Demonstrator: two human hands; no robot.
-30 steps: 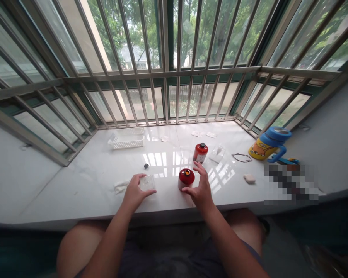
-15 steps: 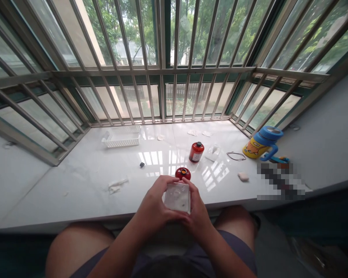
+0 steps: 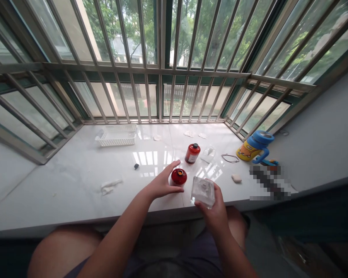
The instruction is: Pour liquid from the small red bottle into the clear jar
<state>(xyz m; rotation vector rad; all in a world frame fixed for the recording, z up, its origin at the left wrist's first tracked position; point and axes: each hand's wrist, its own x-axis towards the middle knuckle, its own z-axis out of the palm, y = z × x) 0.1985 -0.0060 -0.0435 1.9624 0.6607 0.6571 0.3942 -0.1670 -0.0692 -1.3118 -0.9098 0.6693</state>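
Metal bars (image 3: 147, 72) close in the far side of a white ledge (image 3: 75, 200), whose front edge runs just before the person's knees. A white basket (image 3: 116, 145) sits at the back left, near the bars; a blue and yellow mug (image 3: 249, 150) stands at the right end. The left hand (image 3: 160, 186) is spread wide, thumb and fingers around the front red bottle (image 3: 177, 180) (whether skin meets it cannot be told). The right hand (image 3: 217, 208) grips a clear box (image 3: 202, 190), closed on its right and near sides, with a gap between box and front bottle. That bottle stands upright, set back from the front edge; the back red bottle (image 3: 193, 153) is just beyond it. A dark cap (image 3: 136, 166) lies to the left, well inside the edges.
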